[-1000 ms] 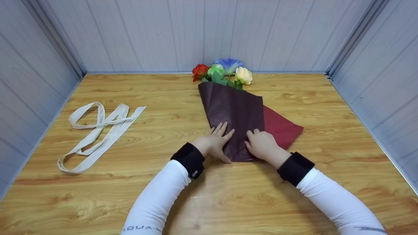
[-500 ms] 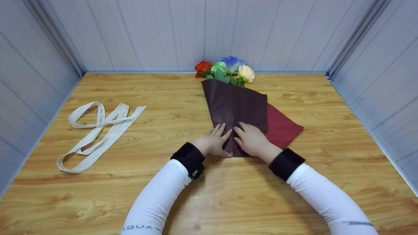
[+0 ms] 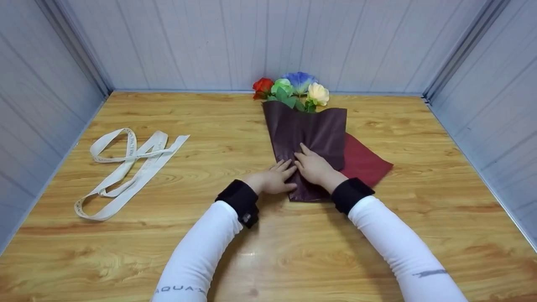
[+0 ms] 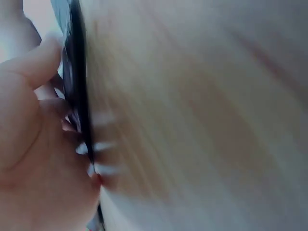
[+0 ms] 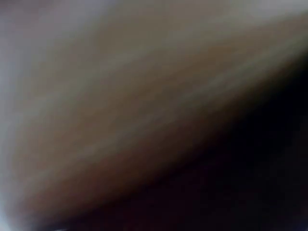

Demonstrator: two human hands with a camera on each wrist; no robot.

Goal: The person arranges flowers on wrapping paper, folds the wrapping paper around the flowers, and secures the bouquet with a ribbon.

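Note:
A bunch of flowers lies in dark maroon wrapping paper (image 3: 327, 130) on the wooden table. Above the paper's top edge show a red rose (image 3: 263, 87), a green flower (image 3: 282, 87), a blue flower (image 3: 300, 82) and a cream flower (image 3: 319, 93); their stems are hidden. My left hand (image 3: 275, 179) rests with spread fingers on the lower left side of the paper. Over its middle, my right hand (image 3: 315, 167) presses down with fingers extended. A red flap of the wrapping (image 3: 366, 159) sticks out to the right. The right wrist view is a dark blur.
A loosely looped white ribbon (image 3: 138, 180) with printed lettering lies on the left part of the table (image 3: 268, 260). Grey panel walls (image 3: 184, 46) close off the back and both sides.
My right hand has slid left and forward across the paper, its fingers straightening. The paper's upper right part has creased and its edge has lifted. My left hand has barely moved.

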